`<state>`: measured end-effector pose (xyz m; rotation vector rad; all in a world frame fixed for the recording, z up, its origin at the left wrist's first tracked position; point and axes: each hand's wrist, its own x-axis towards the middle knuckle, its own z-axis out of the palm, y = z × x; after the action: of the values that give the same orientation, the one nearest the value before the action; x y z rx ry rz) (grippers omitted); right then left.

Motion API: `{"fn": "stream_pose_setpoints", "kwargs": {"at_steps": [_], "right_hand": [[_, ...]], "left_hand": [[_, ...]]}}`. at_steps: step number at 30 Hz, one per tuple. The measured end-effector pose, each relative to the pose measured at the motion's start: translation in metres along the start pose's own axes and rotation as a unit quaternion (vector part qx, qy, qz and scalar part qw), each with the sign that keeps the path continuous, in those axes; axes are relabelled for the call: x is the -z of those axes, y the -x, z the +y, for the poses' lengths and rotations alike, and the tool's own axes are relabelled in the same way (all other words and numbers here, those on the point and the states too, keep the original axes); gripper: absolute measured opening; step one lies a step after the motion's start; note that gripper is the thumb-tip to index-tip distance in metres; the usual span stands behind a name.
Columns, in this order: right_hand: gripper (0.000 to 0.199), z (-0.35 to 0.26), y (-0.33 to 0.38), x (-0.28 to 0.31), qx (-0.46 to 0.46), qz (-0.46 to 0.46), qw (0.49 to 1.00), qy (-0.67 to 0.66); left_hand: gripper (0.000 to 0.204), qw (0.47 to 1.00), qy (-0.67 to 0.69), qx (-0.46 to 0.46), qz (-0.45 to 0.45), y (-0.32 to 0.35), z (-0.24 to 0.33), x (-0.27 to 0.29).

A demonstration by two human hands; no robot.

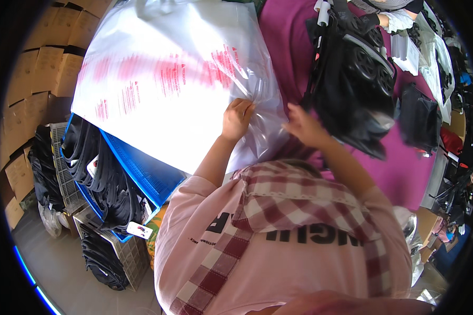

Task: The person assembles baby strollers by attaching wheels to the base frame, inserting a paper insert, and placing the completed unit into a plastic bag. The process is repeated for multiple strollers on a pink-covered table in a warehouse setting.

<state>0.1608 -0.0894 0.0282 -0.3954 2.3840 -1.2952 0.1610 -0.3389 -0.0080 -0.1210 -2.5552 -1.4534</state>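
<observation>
A large pile of translucent white plastic bags (157,100) with red print spreads in front of me, toward the left. My left hand (238,118) is closed on the gathered right edge of the top bag, pinching its film. Just to the right is my right hand (305,126), its fingers apart and slightly blurred, with nothing visible in it. Beyond that hand, a folded black stroller-like item (352,89) with wheels lies on the purple tablecloth (284,31). Its lower end has glossy dark film over it.
At left, a blue plastic crate (136,163) holds black fabric pieces (102,173) with white tags. Cardboard boxes (47,68) are stacked behind. A black pouch (419,115) lies at right. Another person's hand with a white cuff (399,21) reaches in at far right.
</observation>
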Motion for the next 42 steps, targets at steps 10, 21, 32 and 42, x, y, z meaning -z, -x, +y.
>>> {"fn": "stream_pose_setpoints", "kwargs": {"at_steps": [10, 21, 32, 42], "right_hand": [[0.024, 0.015, -0.049, -0.013, -0.146, 0.076, 0.973, -0.159], [0.018, -0.01, -0.061, -0.008, -0.06, 0.162, 0.907, -0.384], [0.044, -0.116, -0.118, -0.038, 0.286, 0.296, 0.883, 0.224], [0.059, -0.097, -0.235, -0.177, 0.034, -0.072, 0.872, 0.483]], "left_hand": [[0.045, 0.992, -0.114, 0.034, 0.049, 0.023, -0.006, 0.005], [0.062, 0.866, -0.318, 0.385, -0.01, 0.094, -0.056, 0.062], [0.055, 0.928, -0.294, 0.201, -0.11, 0.018, -0.121, 0.098], [0.051, 0.872, -0.114, 0.068, 0.471, 0.0, -0.207, 0.267]]}}
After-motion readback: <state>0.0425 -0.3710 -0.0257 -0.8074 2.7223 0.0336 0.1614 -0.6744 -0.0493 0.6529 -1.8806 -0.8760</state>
